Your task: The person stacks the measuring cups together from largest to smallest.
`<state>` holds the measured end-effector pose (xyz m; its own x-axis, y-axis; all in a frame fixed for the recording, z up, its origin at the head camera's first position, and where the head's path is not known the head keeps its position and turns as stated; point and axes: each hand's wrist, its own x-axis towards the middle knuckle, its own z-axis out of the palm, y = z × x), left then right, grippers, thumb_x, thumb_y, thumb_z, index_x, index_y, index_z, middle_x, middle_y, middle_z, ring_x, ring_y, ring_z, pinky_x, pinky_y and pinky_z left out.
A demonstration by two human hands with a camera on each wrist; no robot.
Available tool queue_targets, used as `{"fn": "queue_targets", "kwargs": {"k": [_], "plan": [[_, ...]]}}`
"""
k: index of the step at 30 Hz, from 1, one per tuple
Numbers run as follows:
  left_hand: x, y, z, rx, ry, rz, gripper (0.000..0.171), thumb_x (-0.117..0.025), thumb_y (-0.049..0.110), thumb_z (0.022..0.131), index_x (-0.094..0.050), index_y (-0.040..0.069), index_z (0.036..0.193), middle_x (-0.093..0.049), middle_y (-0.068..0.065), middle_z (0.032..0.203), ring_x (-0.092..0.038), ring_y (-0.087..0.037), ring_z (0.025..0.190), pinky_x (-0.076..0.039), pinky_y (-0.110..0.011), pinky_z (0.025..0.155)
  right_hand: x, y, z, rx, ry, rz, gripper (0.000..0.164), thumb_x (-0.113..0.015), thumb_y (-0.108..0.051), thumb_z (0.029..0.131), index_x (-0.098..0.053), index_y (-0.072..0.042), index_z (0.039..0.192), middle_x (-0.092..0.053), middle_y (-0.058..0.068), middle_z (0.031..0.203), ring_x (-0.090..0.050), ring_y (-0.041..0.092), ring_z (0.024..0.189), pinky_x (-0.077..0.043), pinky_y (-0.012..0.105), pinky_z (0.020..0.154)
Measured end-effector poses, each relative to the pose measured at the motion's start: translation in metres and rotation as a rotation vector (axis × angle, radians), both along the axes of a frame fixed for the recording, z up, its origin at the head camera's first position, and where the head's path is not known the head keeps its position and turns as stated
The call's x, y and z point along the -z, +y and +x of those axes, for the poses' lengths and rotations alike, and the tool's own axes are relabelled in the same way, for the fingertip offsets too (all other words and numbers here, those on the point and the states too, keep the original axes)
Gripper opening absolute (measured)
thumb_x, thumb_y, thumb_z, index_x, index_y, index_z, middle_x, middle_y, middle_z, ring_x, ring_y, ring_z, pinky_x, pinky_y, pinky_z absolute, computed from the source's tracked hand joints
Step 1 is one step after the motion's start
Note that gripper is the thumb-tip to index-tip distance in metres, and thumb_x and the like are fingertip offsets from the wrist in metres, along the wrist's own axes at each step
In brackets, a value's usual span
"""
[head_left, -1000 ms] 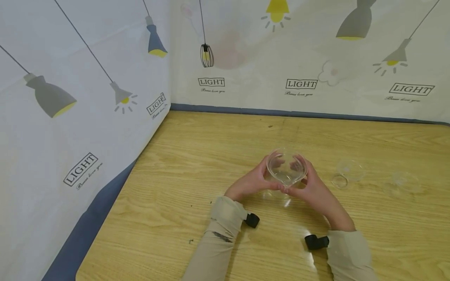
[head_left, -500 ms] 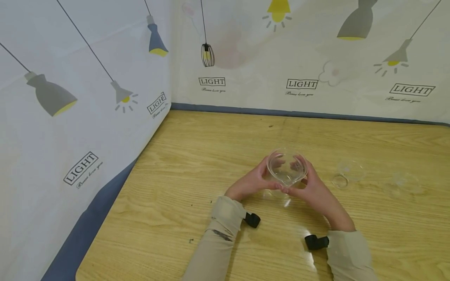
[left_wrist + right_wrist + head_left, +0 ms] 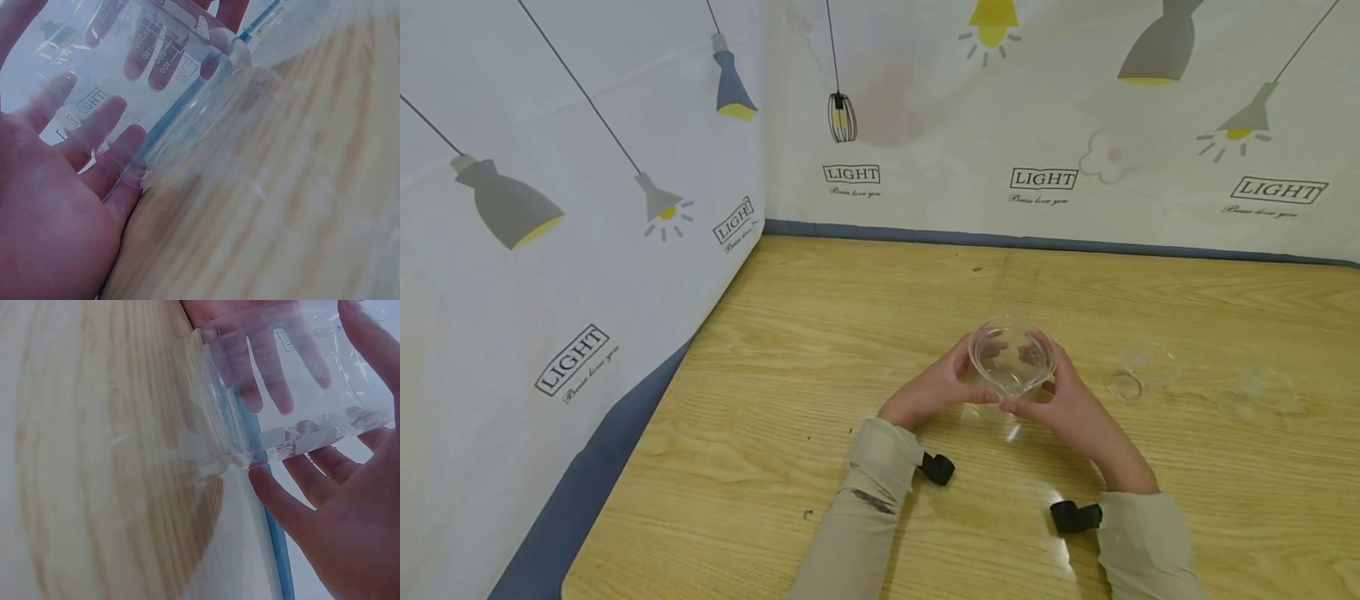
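Note:
A clear glass beaker (image 3: 1011,371) with a pouring lip stands upright between both hands in the head view. My left hand (image 3: 942,387) grips its left side and my right hand (image 3: 1075,408) grips its right side, the thumbs meeting near the lip. In the left wrist view, fingers curve around the beaker (image 3: 134,59), and printed volume marks show through the glass. The right wrist view shows fingers on both sides of the beaker (image 3: 294,381) low on its wall. Its base is close to the tabletop; I cannot tell whether they touch.
Two faint clear glass vessels, one nearer (image 3: 1150,364) and one farther right (image 3: 1268,390), are on the wooden table (image 3: 820,333). White sheets printed with lamps (image 3: 925,192) border the table at the back and left. Black wrist cameras (image 3: 1075,517) jut from the sleeves.

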<state>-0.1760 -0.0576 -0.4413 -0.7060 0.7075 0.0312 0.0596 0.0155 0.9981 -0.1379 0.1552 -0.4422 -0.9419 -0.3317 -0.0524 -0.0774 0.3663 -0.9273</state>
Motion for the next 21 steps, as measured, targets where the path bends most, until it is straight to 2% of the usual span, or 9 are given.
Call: {"fn": "queue_targets", "kwargs": {"k": [9, 16, 21], "plan": [[0.002, 0.001, -0.002, 0.0, 0.0, 0.009, 0.084, -0.068, 0.013, 0.079, -0.016, 0.04, 0.139, -0.026, -0.003, 0.144, -0.023, -0.016, 0.131, -0.024, -0.028, 0.101, -0.008, 0.005, 0.003, -0.035, -0.025, 0.016, 0.092, -0.07, -0.035, 0.076, -0.006, -0.038, 0.141, -0.022, 0.009, 0.143, -0.032, 0.04, 0.122, -0.039, 0.053, 0.085], [0.003, 0.001, -0.002, -0.007, -0.015, 0.005, 0.086, -0.07, 0.011, 0.077, -0.017, 0.039, 0.139, -0.028, -0.001, 0.143, -0.024, -0.014, 0.131, -0.023, -0.028, 0.101, -0.014, 0.014, 0.005, -0.044, -0.047, 0.063, 0.086, -0.067, -0.039, 0.077, -0.009, -0.042, 0.14, -0.022, 0.006, 0.144, -0.032, 0.04, 0.122, -0.039, 0.054, 0.085], [0.003, 0.0, -0.002, -0.006, -0.026, 0.022, 0.091, -0.07, 0.006, 0.076, -0.014, 0.031, 0.142, -0.027, -0.004, 0.144, -0.024, -0.015, 0.13, -0.023, -0.028, 0.101, -0.015, 0.017, 0.005, -0.071, -0.046, 0.08, 0.086, -0.064, -0.038, 0.08, -0.007, -0.033, 0.143, -0.015, 0.009, 0.146, -0.032, 0.041, 0.122, -0.039, 0.055, 0.085]]}}
